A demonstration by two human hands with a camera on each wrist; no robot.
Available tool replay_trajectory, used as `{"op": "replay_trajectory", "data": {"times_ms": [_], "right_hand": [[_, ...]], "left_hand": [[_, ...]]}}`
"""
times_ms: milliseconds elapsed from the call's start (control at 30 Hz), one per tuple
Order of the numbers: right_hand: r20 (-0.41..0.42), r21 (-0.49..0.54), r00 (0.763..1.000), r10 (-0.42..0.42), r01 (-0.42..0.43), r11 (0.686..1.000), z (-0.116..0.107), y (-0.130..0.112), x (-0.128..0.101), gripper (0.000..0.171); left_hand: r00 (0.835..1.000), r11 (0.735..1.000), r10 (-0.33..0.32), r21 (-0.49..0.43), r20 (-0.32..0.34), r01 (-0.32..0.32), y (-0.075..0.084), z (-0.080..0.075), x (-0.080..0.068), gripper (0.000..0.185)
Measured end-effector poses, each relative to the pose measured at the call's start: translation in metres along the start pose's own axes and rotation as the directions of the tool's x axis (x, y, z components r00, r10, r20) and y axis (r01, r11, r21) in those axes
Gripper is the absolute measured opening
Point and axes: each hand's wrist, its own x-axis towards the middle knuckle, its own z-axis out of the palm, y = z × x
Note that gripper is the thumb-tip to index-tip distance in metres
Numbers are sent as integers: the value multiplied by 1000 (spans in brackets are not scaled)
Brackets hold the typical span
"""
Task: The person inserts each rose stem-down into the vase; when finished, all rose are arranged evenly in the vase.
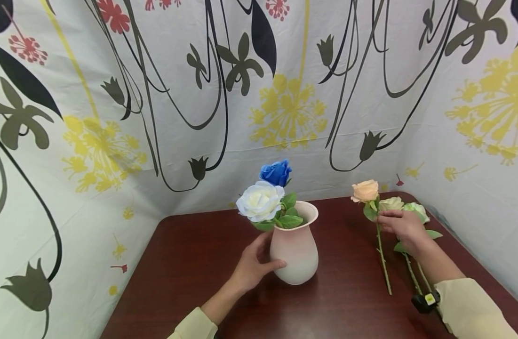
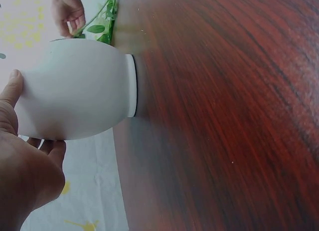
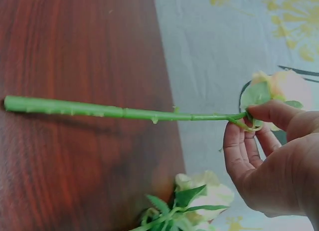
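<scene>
A pinkish-white vase stands upright on the dark red wooden table. My left hand grips its left side, thumb across the front and fingers behind; the left wrist view shows the same hold on the vase. A white rose and a blue rose lean out of the vase's mouth to the left. At the right, my right hand pinches a peach rose by its stem just under the bloom. In the right wrist view its green stem points away from the fingers, over the table.
Pale green-white roses lie on the table at the right, partly under my right forearm. A floral-patterned cloth hangs behind the table and along both sides. A black device is strapped to the right wrist.
</scene>
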Motion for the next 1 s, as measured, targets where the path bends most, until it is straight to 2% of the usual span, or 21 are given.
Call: {"op": "replay_trajectory", "data": {"times_ms": [67, 167, 233, 300, 333, 400, 467, 567, 667, 733, 833, 900, 1000], "right_hand": [[-7, 58, 1000, -23, 23, 998, 0, -5, -2, 51], [-30, 142, 996, -81, 84, 986, 1, -15, -8, 30], [-40, 223, 992, -119, 125, 967, 2, -22, -12, 16], [-40, 327, 987, -155, 159, 932, 3, -29, -16, 7], [-39, 387, 983, -177, 178, 905, 3, -33, -18, 8], [-26, 517, 974, -226, 207, 831, 3, -39, -21, 17], [-13, 605, 959, -285, 234, 761, 3, -45, -25, 23], [-2, 692, 934, -357, 259, 674, 3, -56, -30, 29], [-5, 749, 919, -394, 264, 607, 4, -67, -35, 31], [-23, 792, 910, -413, 268, 548, 6, -75, -39, 32], [-53, 862, 896, -441, 264, 433, 8, -88, -44, 33], [-76, 906, 889, -452, 251, 341, 8, -98, -47, 30], [-103, 948, 886, -453, 225, 224, 7, -112, -53, 27]], "left_hand": [[1000, 1000, -9, -4, 1, 9, 0, 0, 0, 78], [1000, 1000, -14, -4, 0, 14, 1, 0, 0, 78], [1000, 1000, -11, -5, 0, 11, 1, 0, 0, 78], [1000, 1000, -8, -6, -1, 8, 1, 0, -1, 78], [1000, 1000, -6, -6, -1, 6, 1, 0, -1, 79], [1000, 1000, -7, -7, -2, 7, 1, 0, -1, 79], [1000, 1000, -8, -6, -5, 8, 0, 0, -1, 79], [1000, 1000, -7, -7, -8, 7, 0, 1, -1, 79], [1000, 1000, -1, -8, -9, 1, -1, 1, -1, 78], [1000, 1000, 4, -11, -7, -4, 0, 1, -1, 77], [1000, 1000, 8, -8, -5, -8, -1, 1, 0, 77], [1000, 1000, 2, -2, -3, -2, 0, 0, 0, 78], [1000, 1000, -12, 1, -1, 12, 1, 0, 0, 79]]}}
